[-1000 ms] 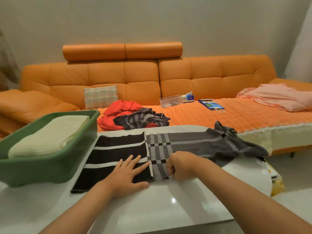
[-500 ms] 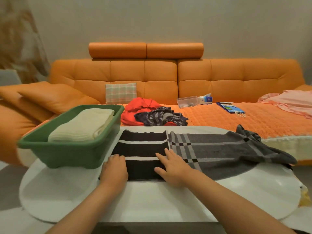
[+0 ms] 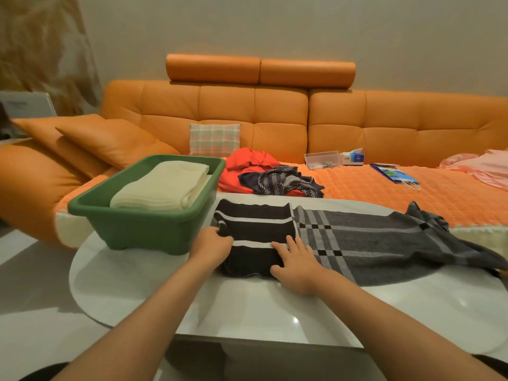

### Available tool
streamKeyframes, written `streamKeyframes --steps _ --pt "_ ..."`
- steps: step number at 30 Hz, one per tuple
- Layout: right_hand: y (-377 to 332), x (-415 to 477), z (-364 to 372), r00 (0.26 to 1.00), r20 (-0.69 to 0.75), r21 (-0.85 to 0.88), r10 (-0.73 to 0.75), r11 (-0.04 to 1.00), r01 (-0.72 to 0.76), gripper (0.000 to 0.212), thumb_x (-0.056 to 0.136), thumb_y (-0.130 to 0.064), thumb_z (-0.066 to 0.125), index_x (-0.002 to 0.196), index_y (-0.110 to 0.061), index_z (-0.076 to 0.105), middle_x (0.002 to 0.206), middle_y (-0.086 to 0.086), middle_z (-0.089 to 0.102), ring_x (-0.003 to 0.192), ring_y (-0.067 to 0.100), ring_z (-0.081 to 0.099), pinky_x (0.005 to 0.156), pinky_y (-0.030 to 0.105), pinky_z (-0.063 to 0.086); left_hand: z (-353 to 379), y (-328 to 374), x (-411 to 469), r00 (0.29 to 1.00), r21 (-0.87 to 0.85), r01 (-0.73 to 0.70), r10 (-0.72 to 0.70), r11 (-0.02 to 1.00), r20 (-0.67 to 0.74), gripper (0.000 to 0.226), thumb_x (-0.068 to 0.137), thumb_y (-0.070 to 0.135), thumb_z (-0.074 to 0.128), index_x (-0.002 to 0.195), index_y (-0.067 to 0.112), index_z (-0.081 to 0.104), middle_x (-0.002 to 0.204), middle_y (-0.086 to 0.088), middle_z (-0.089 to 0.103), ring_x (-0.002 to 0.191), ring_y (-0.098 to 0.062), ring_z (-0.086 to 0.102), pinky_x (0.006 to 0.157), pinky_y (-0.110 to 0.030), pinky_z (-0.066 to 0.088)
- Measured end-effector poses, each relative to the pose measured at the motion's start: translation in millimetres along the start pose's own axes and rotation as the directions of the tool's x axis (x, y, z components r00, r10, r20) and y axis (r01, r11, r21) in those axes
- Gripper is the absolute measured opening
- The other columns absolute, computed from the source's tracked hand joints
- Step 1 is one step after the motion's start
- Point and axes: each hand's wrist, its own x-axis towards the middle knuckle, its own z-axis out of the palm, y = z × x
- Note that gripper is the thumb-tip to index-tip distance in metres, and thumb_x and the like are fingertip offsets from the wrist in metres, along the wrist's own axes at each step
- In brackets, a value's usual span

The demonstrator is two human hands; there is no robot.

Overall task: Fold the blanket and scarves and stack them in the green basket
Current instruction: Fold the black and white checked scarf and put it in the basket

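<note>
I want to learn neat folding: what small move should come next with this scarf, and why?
Probably lift the scarf's black striped end with the left hand and fold it rightward over the grey plaid part. The left hand pinches that edge beside the green basket, while the right hand lies flat, pinning the scarf at the colour change.

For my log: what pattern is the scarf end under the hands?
Scarf end: black with thin white stripes; head view.
</note>
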Motion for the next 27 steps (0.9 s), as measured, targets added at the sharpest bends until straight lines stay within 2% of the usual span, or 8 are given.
streamKeyframes --steps 5,9,12,15,21,23,25,27 --pt "9.1 -5.2 -23.5 0.993 -0.114 0.375 0.013 0.926 0.031 0.064 0.098 -0.044 0.049 0.155 -0.030 0.026 0.160 0.002 0.027 0.149 0.024 0.021 0.120 0.043 0.021 20.0 56.6 -8.1 0.976 -0.423 -0.010 0.100 0.906 0.191 0.016 0.087 0.006 0.060 0.092 0.018 0.070 0.075 0.001 0.066 0.068 -0.015 0.063 0.052 -0.021 0.048" --pt "28.5 -8.8 -62.9 0.965 -0.200 0.811 0.167 0.581 0.067 0.044 0.102 -0.027 0.048 0.146 -0.029 0.043 0.143 -0.004 0.047 0.117 0.012 0.048 0.093 0.030 0.044 33.2 100.5 -2.4 0.934 -0.435 -0.024 0.176 0.900 0.311 0.022 0.089 0.011 0.062 0.109 0.018 0.069 0.084 -0.006 0.071 0.066 -0.016 0.067 0.053 -0.024 0.051" --pt "59.4 -13.5 -92.6 0.957 -0.106 0.968 0.271 0.247 0.037 0.040 0.103 -0.030 0.047 0.143 -0.027 0.047 0.139 0.005 0.055 0.105 0.022 0.061 0.092 0.042 0.053 51.3 135.1 2.9 0.916 -0.448 -0.057 0.225 0.892 0.333 0.030 0.084 0.018 0.066 0.114 0.021 0.068 0.097 -0.014 0.071 0.089 -0.033 0.070 0.087 -0.052 0.057" --pt "96.5 -30.7 -114.0 0.954 -0.059 0.998 0.294 0.046 0.048 0.046 0.103 -0.040 0.045 0.146 -0.024 0.044 0.137 0.008 0.058 0.100 0.026 0.065 0.072 0.041 0.057 81.2 172.4 0.7 0.868 -0.420 -0.110 0.292 0.901 0.400 0.031 0.081 0.023 0.069 0.111 0.026 0.069 0.103 -0.014 0.070 0.095 -0.033 0.068 0.094 -0.054 0.053" --pt "162.7 -58.0 -120.2 0.877 0.051 0.993 0.477 0.074 -0.098 0.049 0.098 -0.055 0.045 0.126 -0.016 0.056 0.118 0.008 0.066 0.103 0.030 0.063 0.082 0.044 0.053 159.2 195.9 -35.4 0.638 -0.299 -0.207 0.360 0.932 0.681 0.034 0.097 0.037 0.057 0.130 0.030 0.061 0.116 0.003 0.067 0.107 -0.015 0.061 0.096 -0.040 0.046" --pt "172.9 -65.7 -109.1 0.849 0.023 0.929 0.527 0.302 -0.213 0.038 0.098 -0.047 0.053 0.117 -0.015 0.058 0.113 0.006 0.064 0.091 0.018 0.060 0.075 0.033 0.048 177.5 180.1 -40.1 0.614 -0.247 -0.271 0.365 0.930 0.700 0.034 0.101 0.035 0.050 0.133 0.027 0.058 0.117 0.001 0.067 0.107 -0.015 0.063 0.094 -0.033 0.047" --pt "185.0 -66.7 -94.3 0.846 -0.070 0.779 0.529 0.559 -0.285 0.026 0.095 -0.029 0.061 0.116 -0.014 0.061 0.117 0.006 0.062 0.084 0.013 0.053 0.074 0.027 0.044 187.2 161.1 -34.8 0.692 -0.127 -0.430 0.417 0.894 0.590 0.035 0.101 0.028 0.048 0.135 0.025 0.058 0.126 0.003 0.064 0.114 -0.013 0.060 0.104 -0.035 0.046" --pt "195.3 -61.8 -84.0 0.840 -0.137 0.642 0.526 0.693 -0.328 0.046 0.092 -0.019 0.064 0.136 -0.011 0.050 0.127 0.008 0.056 0.090 0.015 0.049 0.083 0.031 0.045 187.1 141.8 -26.5 0.756 0.029 -0.547 0.478 0.837 0.447 0.037 0.101 0.022 0.047 0.137 0.025 0.054 0.136 0.004 0.057 0.124 -0.014 0.052 0.110 -0.036 0.041"
